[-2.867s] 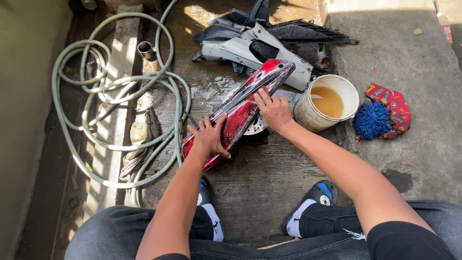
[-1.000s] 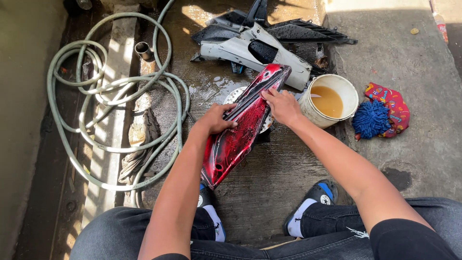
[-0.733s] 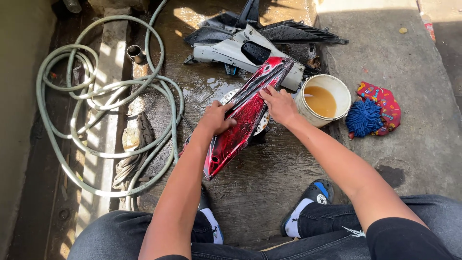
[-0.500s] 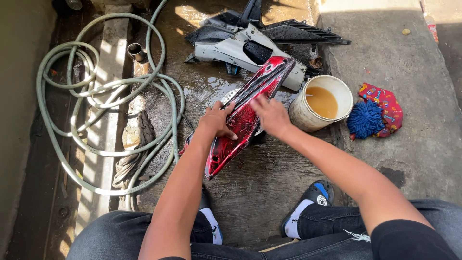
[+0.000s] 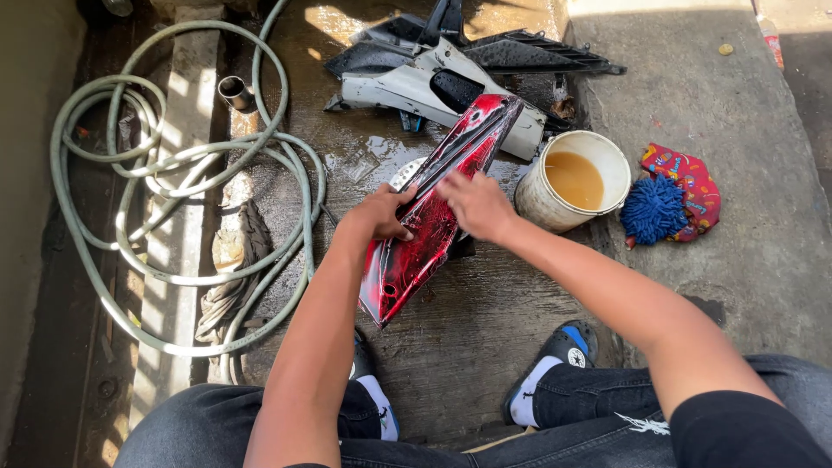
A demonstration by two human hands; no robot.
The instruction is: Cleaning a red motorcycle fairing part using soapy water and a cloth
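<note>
A long red and black plastic body panel (image 5: 416, 251) lies tilted on the wet concrete in front of me, running from lower left to upper right. My left hand (image 5: 381, 212) grips its left edge near the middle. My right hand (image 5: 472, 204) rests flat on the panel's upper surface, fingers spread and slightly blurred. The panel looks wet and glossy.
A white bucket (image 5: 542, 204) of brownish water stands right of the panel, beside a blue wash mitt (image 5: 654, 208) and a red patterned cloth (image 5: 693, 178). White and black body panels (image 5: 407, 87) lie behind. A coiled green hose (image 5: 173, 165) lies left. My shoes (image 5: 559, 347) are below.
The panel has been raised on its edge, then laid lower again. My left hand moved up from its lower end to its middle edge, and my right hand slid down onto its face.
</note>
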